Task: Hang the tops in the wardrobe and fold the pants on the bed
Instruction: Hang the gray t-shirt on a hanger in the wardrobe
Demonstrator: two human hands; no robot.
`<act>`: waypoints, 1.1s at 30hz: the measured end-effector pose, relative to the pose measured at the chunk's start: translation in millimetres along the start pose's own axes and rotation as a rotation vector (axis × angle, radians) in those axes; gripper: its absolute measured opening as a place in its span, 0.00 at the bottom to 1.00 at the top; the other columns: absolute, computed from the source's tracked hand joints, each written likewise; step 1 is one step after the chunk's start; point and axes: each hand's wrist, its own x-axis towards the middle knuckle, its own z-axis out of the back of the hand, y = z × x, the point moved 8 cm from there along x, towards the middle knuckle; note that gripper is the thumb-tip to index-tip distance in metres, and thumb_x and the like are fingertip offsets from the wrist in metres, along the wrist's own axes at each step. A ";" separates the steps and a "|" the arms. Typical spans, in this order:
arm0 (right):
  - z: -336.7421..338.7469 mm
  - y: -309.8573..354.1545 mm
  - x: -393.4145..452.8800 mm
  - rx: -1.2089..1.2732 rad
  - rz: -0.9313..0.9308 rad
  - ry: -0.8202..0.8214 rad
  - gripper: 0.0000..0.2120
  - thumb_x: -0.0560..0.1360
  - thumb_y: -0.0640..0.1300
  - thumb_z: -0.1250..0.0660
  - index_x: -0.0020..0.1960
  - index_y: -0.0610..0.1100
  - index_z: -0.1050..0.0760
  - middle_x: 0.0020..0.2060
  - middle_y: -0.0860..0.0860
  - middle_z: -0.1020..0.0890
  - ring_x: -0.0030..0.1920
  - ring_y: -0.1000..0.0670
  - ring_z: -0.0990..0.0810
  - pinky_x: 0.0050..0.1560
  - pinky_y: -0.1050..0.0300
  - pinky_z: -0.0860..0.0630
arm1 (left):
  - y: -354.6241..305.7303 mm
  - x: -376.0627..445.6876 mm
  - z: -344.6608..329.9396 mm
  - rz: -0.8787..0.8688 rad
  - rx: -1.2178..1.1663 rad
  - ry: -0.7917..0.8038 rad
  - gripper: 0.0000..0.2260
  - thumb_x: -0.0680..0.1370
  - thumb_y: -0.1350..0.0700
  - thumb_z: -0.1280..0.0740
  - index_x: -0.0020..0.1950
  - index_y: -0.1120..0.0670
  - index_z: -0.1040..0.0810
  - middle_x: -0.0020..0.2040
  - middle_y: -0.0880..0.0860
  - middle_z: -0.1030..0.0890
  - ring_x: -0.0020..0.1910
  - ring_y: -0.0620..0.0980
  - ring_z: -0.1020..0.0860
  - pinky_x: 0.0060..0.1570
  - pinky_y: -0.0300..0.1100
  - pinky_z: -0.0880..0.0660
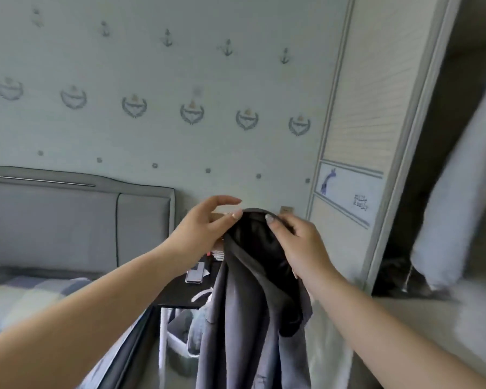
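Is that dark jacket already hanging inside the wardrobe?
No, the dark jacket is held up in front of the person by both hands, with the open wardrobe off to the right.

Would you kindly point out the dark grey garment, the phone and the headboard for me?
dark grey garment (236, 318): head view, hanging front panel.
phone (194, 275): head view, middle of its face, on the black side table.
headboard (54, 220): head view, grey padded panel.
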 end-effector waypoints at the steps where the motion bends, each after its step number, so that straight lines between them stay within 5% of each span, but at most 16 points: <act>1: 19.4 -6.1 0.8 -0.001 -0.007 -0.018 0.10 0.76 0.54 0.35 0.42 0.51 0.19 0.37 0.54 0.16 0.38 0.57 0.19 0.40 0.65 0.25 | 0.6 6.0 -20.8 -0.007 -0.054 0.064 0.08 0.77 0.51 0.33 0.56 0.43 0.21 0.36 0.50 0.17 0.31 0.45 0.21 0.30 0.35 0.25; 3: 55.3 -19.5 2.2 -0.036 -0.025 -0.046 0.09 0.77 0.54 0.36 0.42 0.53 0.19 0.38 0.56 0.16 0.40 0.59 0.19 0.43 0.65 0.24 | 2.8 16.7 -60.3 -0.002 -0.132 0.184 0.16 0.75 0.48 0.33 0.62 0.42 0.24 0.40 0.52 0.16 0.36 0.47 0.17 0.33 0.37 0.22; 7: 123.5 -46.3 4.1 -0.119 -0.066 -0.138 0.10 0.77 0.52 0.36 0.43 0.49 0.19 0.38 0.51 0.17 0.41 0.55 0.19 0.42 0.64 0.25 | 10.4 35.0 -136.4 0.033 -0.212 0.403 0.14 0.74 0.52 0.36 0.59 0.42 0.20 0.55 0.56 0.17 0.53 0.52 0.18 0.45 0.45 0.20; 13: 208.6 -78.3 5.6 -0.237 -0.097 -0.280 0.09 0.77 0.50 0.36 0.42 0.49 0.19 0.37 0.54 0.17 0.40 0.57 0.20 0.43 0.61 0.25 | 25.6 61.8 -230.3 0.044 -0.179 0.743 0.13 0.78 0.53 0.37 0.61 0.46 0.20 0.61 0.53 0.20 0.61 0.54 0.22 0.58 0.51 0.23; 19: 276.3 -112.5 19.3 -0.349 -0.146 -0.400 0.09 0.76 0.51 0.35 0.40 0.50 0.20 0.34 0.54 0.19 0.37 0.57 0.22 0.41 0.60 0.27 | 46.3 108.2 -304.2 0.046 -0.118 1.010 0.14 0.78 0.51 0.36 0.63 0.43 0.22 0.62 0.50 0.20 0.62 0.51 0.22 0.59 0.48 0.24; 23: 313.1 -131.9 44.2 -0.428 -0.190 -0.477 0.12 0.76 0.53 0.34 0.34 0.54 0.22 0.29 0.60 0.21 0.32 0.63 0.26 0.37 0.64 0.31 | 51.8 152.9 -344.4 0.035 -0.205 1.101 0.14 0.76 0.54 0.35 0.61 0.45 0.20 0.59 0.51 0.18 0.58 0.50 0.20 0.50 0.40 0.22; 29: 364.5 -146.9 82.9 -0.524 -0.258 -0.578 0.13 0.75 0.55 0.35 0.37 0.50 0.21 0.30 0.56 0.20 0.35 0.57 0.24 0.40 0.57 0.28 | 45.2 227.1 -396.7 -0.005 -0.490 1.102 0.16 0.74 0.60 0.35 0.61 0.50 0.19 0.59 0.55 0.18 0.56 0.50 0.19 0.49 0.41 0.21; 33: 394.9 -141.2 102.1 -0.602 -0.255 -0.623 0.12 0.77 0.51 0.35 0.34 0.54 0.22 0.29 0.60 0.21 0.32 0.62 0.25 0.36 0.63 0.29 | 35.7 272.2 -439.6 -0.011 -0.703 1.085 0.16 0.72 0.60 0.33 0.58 0.49 0.18 0.57 0.55 0.17 0.52 0.49 0.18 0.45 0.39 0.21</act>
